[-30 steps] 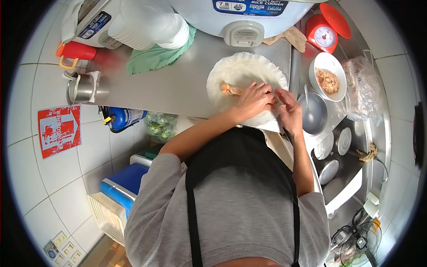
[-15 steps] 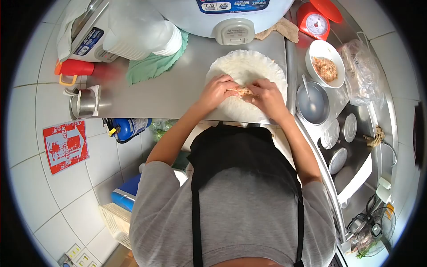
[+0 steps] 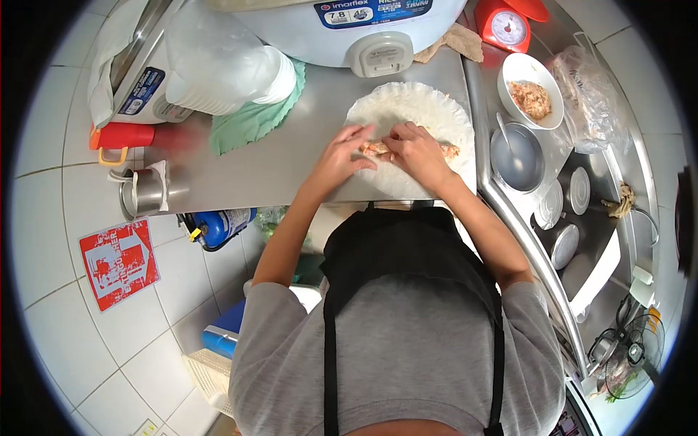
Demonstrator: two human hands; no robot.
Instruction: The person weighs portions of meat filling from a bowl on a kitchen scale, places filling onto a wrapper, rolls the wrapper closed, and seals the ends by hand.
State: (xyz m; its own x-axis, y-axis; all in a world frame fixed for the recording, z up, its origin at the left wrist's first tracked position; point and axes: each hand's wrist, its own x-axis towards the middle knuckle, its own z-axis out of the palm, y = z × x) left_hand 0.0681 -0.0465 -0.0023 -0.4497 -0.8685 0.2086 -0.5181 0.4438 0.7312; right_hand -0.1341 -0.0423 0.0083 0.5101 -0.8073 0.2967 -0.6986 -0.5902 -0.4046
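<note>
A stack of round white wrappers (image 3: pixel 407 102) lies on the steel counter in front of me, with a strip of pinkish ground-meat filling (image 3: pixel 451 151) laid across it. At the left end of the strip, my left hand (image 3: pixel 344 158) has its thumb and fingers apart, curved around that end. My right hand (image 3: pixel 418 151) bends over the middle of the strip, its fingers drawn together and pressing on the meat. Part of the filling is hidden under the right fingers.
Right of the wrappers stand a white bowl of meat filling (image 3: pixel 531 99) and a bowl of liquid with a spoon (image 3: pixel 517 161). A red kitchen scale (image 3: pixel 507 27) is behind them. A rice cooker (image 3: pixel 305 33), stacked plastic tubs (image 3: pixel 273 76) and a green cloth (image 3: pixel 251 129) are at the back.
My left hand has drawn back left and its fingers have spread. My right hand has shifted slightly left over the filling, which now shows as a longer strip. The view has tilted slightly.
</note>
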